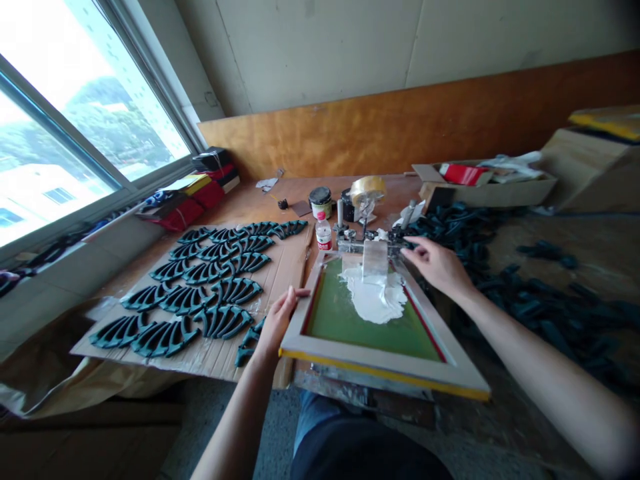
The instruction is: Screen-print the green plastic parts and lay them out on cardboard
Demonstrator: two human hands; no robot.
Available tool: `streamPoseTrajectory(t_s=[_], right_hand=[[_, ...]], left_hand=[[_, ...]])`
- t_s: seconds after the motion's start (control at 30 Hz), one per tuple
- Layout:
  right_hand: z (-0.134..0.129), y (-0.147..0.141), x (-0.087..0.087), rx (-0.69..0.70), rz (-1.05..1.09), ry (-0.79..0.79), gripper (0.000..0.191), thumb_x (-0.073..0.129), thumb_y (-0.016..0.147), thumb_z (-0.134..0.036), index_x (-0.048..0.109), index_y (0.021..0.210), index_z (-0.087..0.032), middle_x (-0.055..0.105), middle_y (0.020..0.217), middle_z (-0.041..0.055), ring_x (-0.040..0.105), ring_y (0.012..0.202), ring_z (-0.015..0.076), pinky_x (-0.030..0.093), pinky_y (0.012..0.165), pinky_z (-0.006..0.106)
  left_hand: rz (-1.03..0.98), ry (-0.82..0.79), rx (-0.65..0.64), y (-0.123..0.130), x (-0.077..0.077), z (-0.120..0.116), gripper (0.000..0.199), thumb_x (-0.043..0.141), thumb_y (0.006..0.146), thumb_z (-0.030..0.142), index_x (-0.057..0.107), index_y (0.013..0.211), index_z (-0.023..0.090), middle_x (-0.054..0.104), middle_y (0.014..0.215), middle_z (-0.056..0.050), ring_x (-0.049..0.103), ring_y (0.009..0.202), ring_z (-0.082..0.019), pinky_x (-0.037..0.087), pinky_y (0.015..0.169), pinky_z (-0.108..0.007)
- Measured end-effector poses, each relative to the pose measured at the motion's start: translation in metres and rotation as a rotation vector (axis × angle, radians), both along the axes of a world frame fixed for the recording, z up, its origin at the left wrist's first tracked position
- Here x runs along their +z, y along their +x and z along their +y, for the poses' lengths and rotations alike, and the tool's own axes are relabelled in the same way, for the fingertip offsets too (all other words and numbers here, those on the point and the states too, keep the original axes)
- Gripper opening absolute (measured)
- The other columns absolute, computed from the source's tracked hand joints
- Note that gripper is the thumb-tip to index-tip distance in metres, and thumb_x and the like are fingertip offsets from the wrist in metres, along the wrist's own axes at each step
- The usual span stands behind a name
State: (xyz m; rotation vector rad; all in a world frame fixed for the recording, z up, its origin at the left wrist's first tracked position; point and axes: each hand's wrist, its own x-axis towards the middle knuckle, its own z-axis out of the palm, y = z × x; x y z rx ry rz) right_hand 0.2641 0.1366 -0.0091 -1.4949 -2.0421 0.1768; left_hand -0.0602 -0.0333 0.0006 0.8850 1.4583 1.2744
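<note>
A screen-printing frame (380, 370) with a green mesh and a yellow lower edge lies in front of me. White ink (375, 300) is pooled on the upper part of its mesh, and a flat scraper (375, 259) stands upright in the ink. My left hand (281, 312) is at the left side of the frame, its fingers closed on the rim. My right hand (437, 265) is over the far right corner, beside the metal hinge clamp (350, 243); its fingers are loosely bent and apart, with nothing visible in them.
Rows of dark green fan-shaped pieces (185, 300) lie on cardboard (287, 267) at left. A bottle (323, 233), a tub (320, 200) and a tape roll (367, 190) stand behind. Dark pieces (540, 307) are heaped at right, near an open box (510, 190).
</note>
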Motion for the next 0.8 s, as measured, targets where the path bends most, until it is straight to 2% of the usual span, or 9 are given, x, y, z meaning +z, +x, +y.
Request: streamPoseTrajectory(t_s=[0.1, 0.2, 0.3, 0.4, 0.47, 0.5, 0.57, 0.7, 0.8], right_hand=[[-0.013, 0.028, -0.031, -0.070, 0.009, -0.113, 0.041, 0.042, 0.088, -0.054, 0.065, 0.099, -0.022, 0.068, 0.081, 0.0061, 0.063, 0.071, 0.0225, 0.047, 0.062, 0.033], [-0.048, 0.022, -0.077, 0.050, -0.080, -0.241, 0.039, 0.047, 0.084, -0.058, 0.064, 0.084, -0.024, 0.066, 0.082, 0.0043, 0.062, 0.072, 0.0207, 0.046, 0.063, 0.031], [-0.079, 0.000, -0.109, 0.152, -0.211, -0.269, 0.031, 0.051, 0.085, -0.051, 0.058, 0.076, -0.022, 0.063, 0.088, 0.0062, 0.061, 0.081, 0.0203, 0.045, 0.071, 0.030], [-0.096, -0.021, -0.111, 0.117, -0.274, -0.305, 0.021, 0.047, 0.090, -0.037, 0.052, 0.076, -0.021, 0.062, 0.077, 0.0052, 0.060, 0.073, 0.0198, 0.042, 0.064, 0.029], [-0.107, -0.035, -0.099, 0.031, -0.209, -0.289, 0.020, 0.044, 0.093, -0.034, 0.050, 0.080, -0.021, 0.060, 0.069, 0.0029, 0.059, 0.065, 0.0187, 0.040, 0.058, 0.028], [-0.114, -0.043, -0.091, 0.013, -0.160, -0.240, 0.020, 0.043, 0.094, -0.034, 0.050, 0.081, -0.021, 0.060, 0.069, 0.0026, 0.059, 0.064, 0.0185, 0.041, 0.058, 0.027], [-0.133, -0.064, -0.077, 0.097, -0.087, -0.088, 0.018, 0.042, 0.095, -0.032, 0.051, 0.083, -0.021, 0.061, 0.075, 0.0044, 0.061, 0.073, 0.0193, 0.045, 0.065, 0.028], [-0.155, -0.075, -0.064, 0.564, -0.121, 0.045, 0.017, 0.042, 0.091, -0.015, 0.058, 0.093, -0.021, 0.064, 0.093, 0.0062, 0.060, 0.090, 0.0197, 0.048, 0.082, 0.033], [-0.127, -0.024, -0.075, 0.576, -0.179, 0.041, 0.038, 0.038, 0.083, -0.005, 0.064, 0.104, -0.025, 0.066, 0.103, 0.0061, 0.061, 0.095, 0.0192, 0.050, 0.081, 0.032]], left_hand=[[-0.048, 0.221, 0.073, 0.008, 0.036, 0.032, 0.053, 0.047, 0.084, 0.063, 0.068, 0.097, 0.017, 0.068, 0.085, -0.004, 0.061, 0.069, -0.013, 0.047, 0.056, -0.021], [-0.120, 0.364, 0.032, 0.015, 0.064, 0.068, 0.052, 0.043, 0.086, 0.063, 0.063, 0.101, 0.017, 0.068, 0.087, -0.006, 0.065, 0.079, -0.016, 0.051, 0.060, -0.024], [-0.151, 0.427, 0.082, 0.025, 0.073, 0.087, 0.048, 0.043, 0.087, 0.061, 0.059, 0.102, 0.019, 0.068, 0.084, -0.005, 0.065, 0.081, -0.016, 0.052, 0.062, -0.024], [-0.152, 0.336, 0.175, 0.044, 0.045, 0.070, 0.049, 0.048, 0.084, 0.062, 0.059, 0.105, 0.018, 0.070, 0.087, -0.006, 0.066, 0.077, -0.014, 0.051, 0.061, -0.022], [-0.169, 0.064, 0.011, 0.065, 0.010, 0.040, 0.056, 0.054, 0.078, 0.065, 0.062, 0.101, 0.015, 0.072, 0.087, -0.010, 0.067, 0.072, -0.017, 0.049, 0.055, -0.023], [-0.189, -0.118, -0.151, 0.076, -0.009, 0.023, 0.061, 0.057, 0.074, 0.067, 0.064, 0.099, 0.012, 0.072, 0.087, -0.013, 0.068, 0.071, -0.020, 0.049, 0.052, -0.024], [-0.273, -0.297, -0.285, 0.096, -0.043, -0.009, 0.063, 0.060, 0.072, 0.068, 0.064, 0.102, 0.012, 0.071, 0.100, -0.015, 0.069, 0.081, -0.023, 0.052, 0.054, -0.026], [-0.407, -0.287, -0.019, 0.105, -0.079, -0.041, 0.059, 0.063, 0.070, 0.066, 0.062, 0.097, 0.013, 0.071, 0.091, -0.011, 0.069, 0.077, -0.020, 0.052, 0.056, -0.024], [-0.348, -0.267, 0.180, 0.067, -0.094, -0.049, 0.054, 0.064, 0.070, 0.064, 0.058, 0.093, 0.016, 0.071, 0.095, -0.010, 0.069, 0.068, -0.018, 0.051, 0.053, -0.024]])
